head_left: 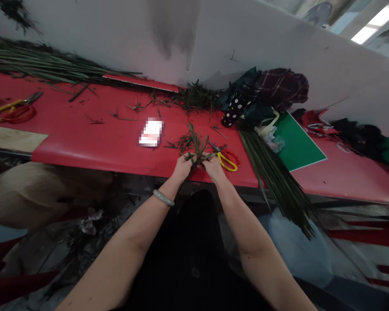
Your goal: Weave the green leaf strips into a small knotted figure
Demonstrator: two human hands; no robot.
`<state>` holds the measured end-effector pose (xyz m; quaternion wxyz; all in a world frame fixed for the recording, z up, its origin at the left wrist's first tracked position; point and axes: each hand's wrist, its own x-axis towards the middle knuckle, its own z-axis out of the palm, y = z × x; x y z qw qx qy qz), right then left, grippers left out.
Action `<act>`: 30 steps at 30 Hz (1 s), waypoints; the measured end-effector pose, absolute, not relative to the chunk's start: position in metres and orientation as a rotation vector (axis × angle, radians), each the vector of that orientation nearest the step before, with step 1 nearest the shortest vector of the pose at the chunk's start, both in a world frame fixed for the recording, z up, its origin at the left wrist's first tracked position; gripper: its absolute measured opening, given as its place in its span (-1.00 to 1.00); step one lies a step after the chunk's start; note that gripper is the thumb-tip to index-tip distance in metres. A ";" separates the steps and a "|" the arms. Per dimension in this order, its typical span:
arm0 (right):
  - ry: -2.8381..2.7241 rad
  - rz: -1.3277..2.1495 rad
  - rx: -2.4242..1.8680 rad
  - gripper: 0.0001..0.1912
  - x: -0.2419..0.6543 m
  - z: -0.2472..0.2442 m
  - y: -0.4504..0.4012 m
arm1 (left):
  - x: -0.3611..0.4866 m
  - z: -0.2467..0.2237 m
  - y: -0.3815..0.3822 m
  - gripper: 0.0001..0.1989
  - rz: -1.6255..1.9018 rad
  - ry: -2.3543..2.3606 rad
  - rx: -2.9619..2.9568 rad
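The landmark is the leaf piece (198, 151), a tangle of green strips held over the near edge of the red-covered bench (94, 149). Far to its left, scissors (13, 111) with yellow and red handles lie on the bench. Beyond and left of it, long green leaves (52, 65) stretch along the wall, with a red strip (141, 83) nearer to it. Just left of it sits a bright, pixelated rectangle (151, 132), its details hidden. The left hand (183, 166), below a bracelet (164, 198), pinches the leaf piece from its left side; leaf scraps (199, 97) heap behind it, by the wall. The right hand (214, 165) pinches it from the right, fingers close together. Right beside it lie other scissors (228, 160). Farther right of it come a black flowered bundle (235, 107), plaid cloth (283, 88), a sheaf of long leaves (275, 177) overhanging the edge, and a green board (300, 142).
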<state>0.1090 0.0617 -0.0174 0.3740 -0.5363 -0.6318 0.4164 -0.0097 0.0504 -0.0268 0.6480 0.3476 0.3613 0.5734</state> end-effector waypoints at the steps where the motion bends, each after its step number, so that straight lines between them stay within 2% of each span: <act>1: -1.643 1.046 -1.375 -0.77 0.111 -0.017 0.062 | -0.009 -0.027 0.051 -0.68 1.308 0.818 0.781; 6: -1.843 0.971 -1.406 -0.71 0.122 -0.004 0.059 | -0.004 -0.025 0.052 -0.65 1.357 0.857 0.731; 12: -2.075 0.620 -1.614 -0.67 0.120 0.007 0.060 | -0.004 -0.026 0.051 -0.65 1.370 0.842 0.691; 16: -2.019 0.623 -1.634 -0.71 0.118 0.004 0.061 | -0.005 -0.026 0.050 -0.70 1.368 0.823 0.710; 21: -1.623 0.487 -1.604 -0.73 0.113 -0.011 0.034 | -0.005 -0.027 0.051 -0.74 1.417 0.865 0.651; 23: -1.672 0.536 -1.534 -0.70 0.107 -0.018 0.016 | -0.006 -0.027 0.051 -0.77 1.431 0.876 0.641; 26: -1.835 0.613 -1.383 -0.76 0.097 -0.026 -0.002 | -0.006 -0.027 0.052 -0.83 1.434 0.924 0.669; 30: -1.773 0.556 -1.380 -0.67 0.090 -0.025 -0.001 | -0.008 -0.027 0.051 -0.88 1.495 0.917 0.713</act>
